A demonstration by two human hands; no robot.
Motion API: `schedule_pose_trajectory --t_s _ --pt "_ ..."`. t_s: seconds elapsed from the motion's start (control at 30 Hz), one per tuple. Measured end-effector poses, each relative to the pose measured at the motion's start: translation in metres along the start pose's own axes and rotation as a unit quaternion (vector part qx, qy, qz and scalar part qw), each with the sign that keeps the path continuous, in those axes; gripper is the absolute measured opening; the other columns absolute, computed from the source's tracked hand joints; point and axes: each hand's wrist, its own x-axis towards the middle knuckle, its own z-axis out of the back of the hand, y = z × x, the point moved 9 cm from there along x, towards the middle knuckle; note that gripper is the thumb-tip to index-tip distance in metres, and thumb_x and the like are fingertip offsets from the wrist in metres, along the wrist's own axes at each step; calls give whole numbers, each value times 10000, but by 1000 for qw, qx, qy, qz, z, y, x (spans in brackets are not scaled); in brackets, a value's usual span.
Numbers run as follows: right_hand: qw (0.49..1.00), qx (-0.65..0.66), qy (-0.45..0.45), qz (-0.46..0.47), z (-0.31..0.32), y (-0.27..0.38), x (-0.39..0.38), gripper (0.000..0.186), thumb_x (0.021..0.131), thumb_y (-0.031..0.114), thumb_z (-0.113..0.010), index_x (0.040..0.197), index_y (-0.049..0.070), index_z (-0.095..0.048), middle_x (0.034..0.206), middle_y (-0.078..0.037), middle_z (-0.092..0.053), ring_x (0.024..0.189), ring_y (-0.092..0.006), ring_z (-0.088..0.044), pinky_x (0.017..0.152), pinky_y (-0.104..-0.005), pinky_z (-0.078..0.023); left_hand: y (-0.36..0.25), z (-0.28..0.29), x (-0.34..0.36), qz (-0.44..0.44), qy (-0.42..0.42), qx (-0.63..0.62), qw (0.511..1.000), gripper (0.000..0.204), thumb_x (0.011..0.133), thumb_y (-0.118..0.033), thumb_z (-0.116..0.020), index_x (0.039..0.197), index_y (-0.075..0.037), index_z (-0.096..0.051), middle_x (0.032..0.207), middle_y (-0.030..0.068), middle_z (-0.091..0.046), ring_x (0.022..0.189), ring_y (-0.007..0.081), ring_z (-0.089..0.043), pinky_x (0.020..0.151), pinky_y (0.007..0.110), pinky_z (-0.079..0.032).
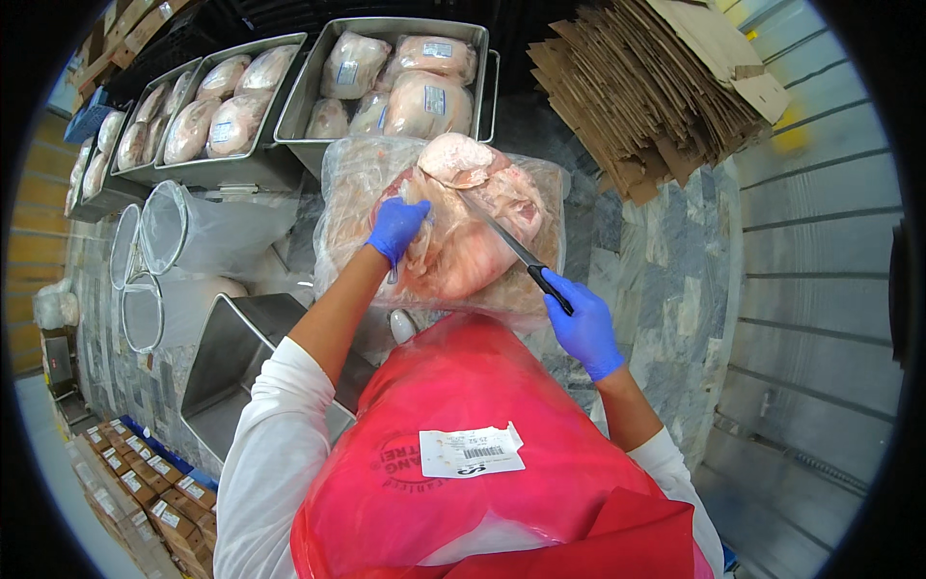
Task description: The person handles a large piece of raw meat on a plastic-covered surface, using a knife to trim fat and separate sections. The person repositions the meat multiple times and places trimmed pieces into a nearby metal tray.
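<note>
A large pale-pink piece of raw meat [470, 249] with whitish fat lies on a plastic-covered surface [349, 174] in front of me. My left hand [398, 228], in a blue glove, is closed on the fatty outer layer at the meat's left side. In my right hand [586, 328], also gloved in blue, is a knife with a black handle [551, 288]. Its long blade [502, 232] points up and left, with the tip at the fat near the top of the meat.
Metal tubs [292, 125] of wrapped, labelled meat stand beyond and to the left. Stacked flat cardboard [656, 96] is at the far right. Hooped clear bags [166, 227] and a tilted metal bin [231, 362] are at left. Boxes [164, 482] sit lower left.
</note>
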Motion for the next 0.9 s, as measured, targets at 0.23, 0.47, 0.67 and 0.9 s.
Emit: schedule_pose_trajectory --t_s 0.23,0.47,0.67,0.9 --pt "998 -42 37 -11 2 24 22 351 915 181 -684 1266 174 -699 856 -191 -679 755 -375 -669 693 -462 -539 -50 -21 -36 -104 -37 334 936 526 943 -471 -612 965 42 -726 928 305 -706 878 442 -708 773 536 -545" --pt "983 -133 128 -10 14 85 76 305 934 207 -623 1217 141 -716 857 -229 -699 780 -423 -678 710 -505 -543 -55 -35 -51 -111 -6 408 906 304 921 -296 -584 899 -28 -724 858 265 -713 812 436 -710 743 543 -557" --pt "976 -153 156 -5 8 104 108 303 931 208 -623 1207 129 -720 878 -237 -699 778 -423 -675 711 -512 -539 -47 -40 -50 -133 16 417 899 240 885 -241 -602 901 -29 -711 832 247 -715 783 417 -715 717 535 -562" --pt "997 -58 43 -36 -40 16 31 409 923 161 -690 1332 180 -676 750 -169 -612 667 -340 -630 631 -452 -502 -49 -45 -47 -148 16 414 898 241 874 -245 -618 880 -21 -706 807 249 -708 783 413 -713 714 534 -560"
